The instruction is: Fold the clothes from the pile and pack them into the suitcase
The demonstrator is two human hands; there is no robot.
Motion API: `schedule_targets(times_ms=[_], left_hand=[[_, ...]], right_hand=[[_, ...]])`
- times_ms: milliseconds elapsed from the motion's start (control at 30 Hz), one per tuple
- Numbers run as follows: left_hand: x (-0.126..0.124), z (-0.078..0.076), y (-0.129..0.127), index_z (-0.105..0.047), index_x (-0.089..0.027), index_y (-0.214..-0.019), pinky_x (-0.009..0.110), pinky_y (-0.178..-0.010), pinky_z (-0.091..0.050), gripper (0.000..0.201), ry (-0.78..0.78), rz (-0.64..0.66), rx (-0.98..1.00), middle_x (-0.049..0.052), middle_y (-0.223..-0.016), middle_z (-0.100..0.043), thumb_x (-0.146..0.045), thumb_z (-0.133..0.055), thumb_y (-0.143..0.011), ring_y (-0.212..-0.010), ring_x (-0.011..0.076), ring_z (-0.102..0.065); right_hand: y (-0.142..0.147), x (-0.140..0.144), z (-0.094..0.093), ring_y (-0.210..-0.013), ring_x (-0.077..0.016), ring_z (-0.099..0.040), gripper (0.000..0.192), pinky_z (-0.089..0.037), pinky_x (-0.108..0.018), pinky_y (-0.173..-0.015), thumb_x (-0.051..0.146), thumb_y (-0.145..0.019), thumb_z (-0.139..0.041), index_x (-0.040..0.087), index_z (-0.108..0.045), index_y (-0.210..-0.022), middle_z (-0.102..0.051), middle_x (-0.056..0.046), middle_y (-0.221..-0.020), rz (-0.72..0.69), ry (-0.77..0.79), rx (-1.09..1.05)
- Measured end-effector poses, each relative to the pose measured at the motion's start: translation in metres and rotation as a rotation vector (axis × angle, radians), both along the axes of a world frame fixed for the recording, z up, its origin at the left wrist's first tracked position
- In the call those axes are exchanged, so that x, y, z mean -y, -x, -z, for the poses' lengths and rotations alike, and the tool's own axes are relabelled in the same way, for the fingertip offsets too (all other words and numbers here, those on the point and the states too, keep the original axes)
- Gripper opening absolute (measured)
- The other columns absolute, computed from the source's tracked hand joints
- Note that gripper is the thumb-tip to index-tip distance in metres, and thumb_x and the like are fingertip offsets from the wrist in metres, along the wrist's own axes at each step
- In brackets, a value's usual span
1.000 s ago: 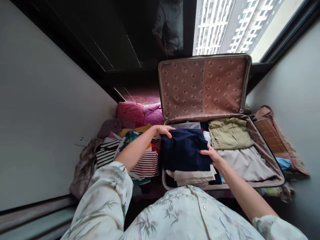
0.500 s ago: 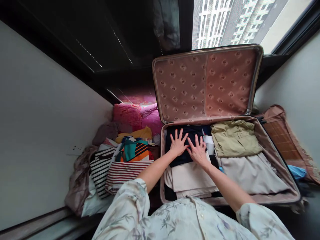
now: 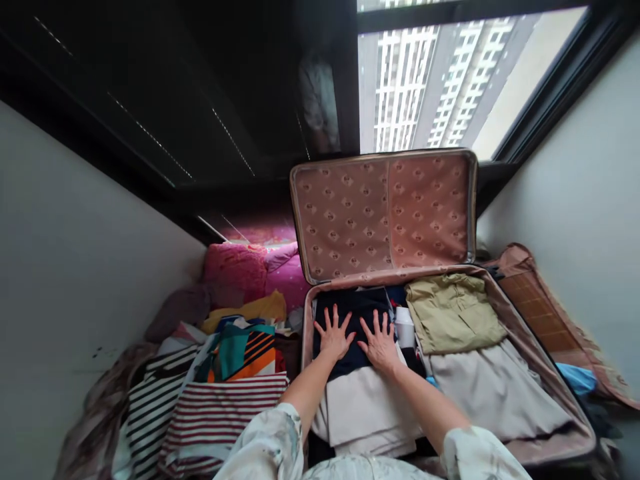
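An open suitcase (image 3: 525,340) with a pink patterned lining holds folded clothes. My left hand (image 3: 334,337) lies with fingers spread on a dark navy folded garment (image 3: 357,303) in its left half. Beside it, my right hand (image 3: 380,343) presses on the same garment, fingers also apart. Nearer my body lies a folded off-white garment (image 3: 360,407), partly under my right forearm. A white cylindrical container (image 3: 404,327) stands just right of my right hand. The suitcase's right half holds folded khaki clothing (image 3: 453,313) and light grey clothing (image 3: 493,387).
Left of the suitcase is a pile with a red-striped cloth (image 3: 225,413), a black-striped cloth (image 3: 163,407) and a pink fluffy item (image 3: 235,267). The raised lid (image 3: 345,220) leans toward the window (image 3: 400,87). A brown checked item (image 3: 535,307) lies at right.
The camera view has tilted upward, so everything sits lower in the picture. My hands have drawn slightly apart on the navy garment, fingers still spread.
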State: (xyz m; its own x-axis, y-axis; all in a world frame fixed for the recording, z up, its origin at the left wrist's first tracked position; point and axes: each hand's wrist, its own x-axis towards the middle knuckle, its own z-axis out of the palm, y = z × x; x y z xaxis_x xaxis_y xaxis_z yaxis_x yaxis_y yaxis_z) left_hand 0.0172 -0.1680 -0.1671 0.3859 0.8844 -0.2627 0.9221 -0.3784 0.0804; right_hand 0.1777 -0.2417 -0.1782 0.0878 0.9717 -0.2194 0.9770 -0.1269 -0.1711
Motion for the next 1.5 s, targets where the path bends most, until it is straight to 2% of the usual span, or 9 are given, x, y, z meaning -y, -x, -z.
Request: schedule_targets(times_ms=[167, 333, 433, 633, 767, 967, 1133, 1300, 1500], left_hand=[[0.025, -0.029, 0.001, -0.026, -0.038, -0.161, 0.084, -0.110, -0.011, 0.081, 0.060, 0.054, 0.046, 0.015, -0.172, -0.003, -0.064, -0.055, -0.091, -0.154, 0.0516, 0.004], [0.113, -0.039, 0.030, -0.024, -0.041, -0.161, 0.088, -0.106, 0.003, 0.107, 0.239, 0.209, 0.127, 0.013, -0.172, 0.003, -0.082, -0.065, -0.071, -0.152, 0.0534, 0.015], [0.153, -0.038, 0.038, -0.026, -0.040, -0.161, 0.086, -0.107, 0.006, 0.097, 0.308, 0.222, 0.217, 0.014, -0.172, 0.003, -0.077, -0.063, -0.079, -0.154, 0.0506, 0.012], [0.164, -0.039, 0.043, -0.039, -0.031, -0.158, 0.084, -0.110, 0.003, 0.079, 0.247, 0.202, 0.324, 0.017, -0.172, -0.005, -0.063, -0.061, -0.089, -0.156, 0.0463, 0.008], [0.174, -0.064, 0.067, -0.048, -0.025, -0.153, 0.077, -0.116, -0.017, 0.075, 0.137, 0.187, 0.468, 0.017, -0.171, -0.016, -0.052, -0.070, -0.086, -0.157, 0.0462, -0.005], [0.128, -0.121, 0.226, -0.065, -0.016, -0.135, 0.046, -0.119, -0.039, 0.045, -0.203, -0.312, 0.550, 0.015, -0.141, -0.060, -0.018, -0.040, -0.098, -0.134, 0.0239, -0.051], [0.080, -0.133, 0.350, -0.055, -0.015, -0.146, 0.045, -0.122, -0.030, 0.055, -0.008, -0.371, 0.245, 0.014, -0.151, -0.053, -0.012, -0.046, -0.091, -0.140, 0.0250, -0.044], [0.049, -0.134, 0.377, -0.058, -0.019, -0.143, 0.047, -0.114, -0.035, 0.059, 0.146, -0.265, 0.085, 0.018, -0.149, -0.053, -0.027, -0.066, -0.086, -0.138, 0.0339, -0.046], [0.037, -0.142, 0.392, -0.072, -0.017, -0.110, 0.052, -0.105, -0.038, 0.050, 0.118, -0.284, -0.060, 0.019, -0.137, -0.059, -0.040, -0.082, -0.067, -0.130, 0.0430, -0.047]], right_hand=[[-0.007, 0.020, -0.021, -0.156, -0.0449, -0.009, 0.077, -0.020, -0.063, -0.119, 0.056, -0.091, -0.060, 0.042, -0.029, -0.161, -0.008, -0.011, -0.172, -0.040, -0.125, -0.050], [-0.012, 0.107, -0.024, -0.156, -0.0435, -0.012, 0.072, -0.022, -0.064, -0.118, 0.045, -0.088, -0.064, 0.043, -0.041, -0.156, -0.022, -0.009, -0.170, -0.187, -0.235, -0.029], [-0.022, 0.142, -0.017, -0.156, -0.0434, -0.014, 0.060, -0.024, -0.066, -0.116, 0.045, -0.093, -0.055, 0.035, -0.051, -0.152, -0.029, -0.012, -0.168, -0.217, -0.235, 0.000], [-0.022, 0.144, -0.011, -0.155, -0.0428, -0.018, 0.056, -0.025, -0.070, -0.112, 0.048, -0.097, -0.040, 0.031, -0.057, -0.148, -0.035, -0.017, -0.164, -0.259, -0.336, -0.008], [-0.022, 0.155, -0.015, -0.153, -0.0439, -0.023, 0.056, -0.028, -0.069, -0.110, 0.049, -0.098, -0.035, 0.027, -0.061, -0.142, -0.041, -0.019, -0.159, -0.284, -0.362, 0.077], [-0.006, 0.163, -0.039, -0.142, -0.0417, -0.039, 0.050, -0.039, -0.062, -0.102, 0.040, -0.098, -0.034, 0.021, -0.063, -0.134, -0.053, -0.022, -0.145, -0.240, -0.303, 0.132], [0.063, 0.133, -0.088, -0.138, -0.0334, -0.043, 0.047, -0.042, -0.052, -0.105, 0.024, -0.096, -0.039, 0.018, -0.060, -0.138, -0.054, -0.019, -0.146, -0.423, -0.338, -0.083], [0.156, 0.083, -0.127, -0.143, -0.0310, -0.036, 0.051, -0.037, -0.047, -0.111, 0.019, -0.095, -0.041, 0.015, -0.054, -0.144, -0.049, -0.018, -0.153, -0.596, -0.229, -0.162], [0.214, 0.045, -0.126, -0.145, -0.0328, -0.032, 0.062, -0.033, -0.047, -0.113, 0.024, -0.092, -0.053, 0.010, -0.042, -0.151, -0.040, -0.020, -0.158, -0.569, -0.062, -0.180]])
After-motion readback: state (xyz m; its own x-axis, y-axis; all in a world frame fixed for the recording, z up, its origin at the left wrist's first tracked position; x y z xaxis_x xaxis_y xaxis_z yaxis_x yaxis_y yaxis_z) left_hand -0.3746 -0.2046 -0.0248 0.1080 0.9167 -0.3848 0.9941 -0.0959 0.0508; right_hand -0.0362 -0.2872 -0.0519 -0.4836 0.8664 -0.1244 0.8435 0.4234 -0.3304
